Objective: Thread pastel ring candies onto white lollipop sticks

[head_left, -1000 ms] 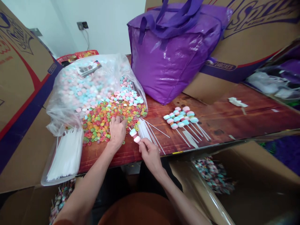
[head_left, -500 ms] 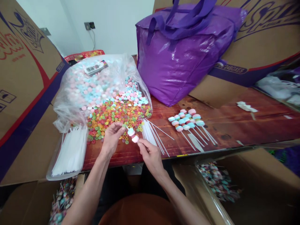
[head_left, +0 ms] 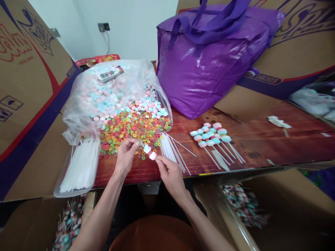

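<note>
A candy skewer point(head_left: 149, 151) with pale blue and pink marshmallows and a reddish piece between them is held tilted over the table's front. My right hand point(head_left: 169, 171) is closed round its lower end, most of the stick hidden in the fingers. At the upper tip my left hand point(head_left: 127, 153) pinches a small greenish gummy ring point(head_left: 140, 143); whether the stick passes through it I cannot tell. Behind both hands spreads a pile of colourful gummy rings point(head_left: 128, 129). Loose white sticks point(head_left: 169, 148) lie just right of the pile, close to my right hand.
Finished-looking skewers point(head_left: 210, 135) lie at the right. A clear bag of marshmallows point(head_left: 104, 90) stands behind the rings, a tub of white sticks point(head_left: 78, 167) at the left. A purple bag point(head_left: 209, 66) and cardboard boxes point(head_left: 28, 87) surround the table point(head_left: 251, 132). Open boxes below hold more skewers point(head_left: 243, 202).
The view has shifted slightly, so the scene sits a little further right. Both hands keep nearly the same pose at the skewer, with the greenish ring still at its tip.
</note>
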`<state>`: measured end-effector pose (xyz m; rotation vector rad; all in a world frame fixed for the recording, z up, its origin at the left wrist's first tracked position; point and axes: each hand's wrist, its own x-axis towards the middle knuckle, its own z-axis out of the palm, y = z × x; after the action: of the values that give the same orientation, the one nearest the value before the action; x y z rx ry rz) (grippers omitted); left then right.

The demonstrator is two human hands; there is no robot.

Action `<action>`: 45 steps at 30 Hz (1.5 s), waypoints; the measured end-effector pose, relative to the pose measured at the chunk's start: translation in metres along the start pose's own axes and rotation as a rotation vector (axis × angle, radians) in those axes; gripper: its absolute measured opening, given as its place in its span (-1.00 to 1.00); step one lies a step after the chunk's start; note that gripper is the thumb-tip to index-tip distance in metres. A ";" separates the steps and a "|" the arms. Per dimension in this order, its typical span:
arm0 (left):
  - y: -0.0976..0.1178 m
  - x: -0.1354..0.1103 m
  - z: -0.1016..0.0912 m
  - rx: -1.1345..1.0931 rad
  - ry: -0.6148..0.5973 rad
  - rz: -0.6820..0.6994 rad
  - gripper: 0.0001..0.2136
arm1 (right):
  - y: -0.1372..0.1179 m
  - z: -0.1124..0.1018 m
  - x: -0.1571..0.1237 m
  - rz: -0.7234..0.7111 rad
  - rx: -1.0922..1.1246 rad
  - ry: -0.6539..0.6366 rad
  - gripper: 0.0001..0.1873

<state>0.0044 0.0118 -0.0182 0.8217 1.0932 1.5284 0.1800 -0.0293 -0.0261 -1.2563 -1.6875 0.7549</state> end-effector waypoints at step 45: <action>-0.017 0.160 0.091 1.472 -0.244 0.378 -0.71 | 0.033 -0.017 0.004 0.030 0.049 0.243 -0.73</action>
<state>0.0564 0.1891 -0.0086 2.2038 1.8947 0.6114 0.2083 -0.0162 -0.0458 -1.2869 -1.4484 0.6293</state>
